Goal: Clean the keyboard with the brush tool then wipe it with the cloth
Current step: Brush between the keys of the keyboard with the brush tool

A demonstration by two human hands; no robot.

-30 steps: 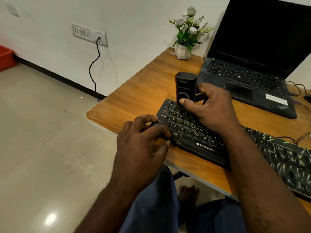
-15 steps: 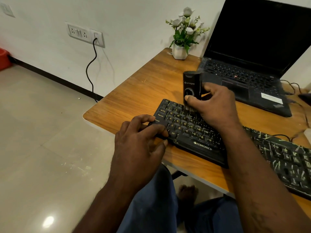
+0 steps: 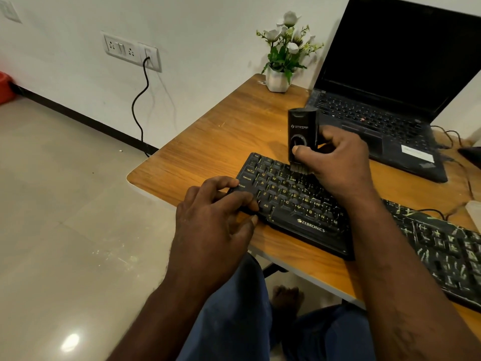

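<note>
Container check: one white pot (image 3: 277, 80) at the far corner of the surface (image 3: 208, 142), holding white flowers (image 3: 289, 35) with green leaves. Upright, well apart from the work area.

Right hand (image 3: 335, 162): comes in from lower right, forearm crossing over the keyboard (image 3: 291, 204). Grip closed round the lower half of the brush tool (image 3: 302, 126), thumb flat on the front face by the round button, fingers wrapped behind.

Left hand (image 3: 216, 212): grip clamped on the keyboard's left end, fingers bent over the corner keys near Shift, thumb at the front edge.

Brush tool: black, long axis near vertical with a slight tilt. Top end is up toward the laptop (image 3: 377, 121). Bristles (image 3: 299, 170) point down and touch the top key rows on the keyboard's left side.

Keyboard: black, flat on the surface, along its near edge. Long axis runs diagonally, left end farther from the camera, right end nearer and out toward the frame's right side. Right part is blurred. Laptop sits just behind it, lid up, screen dark.
</note>
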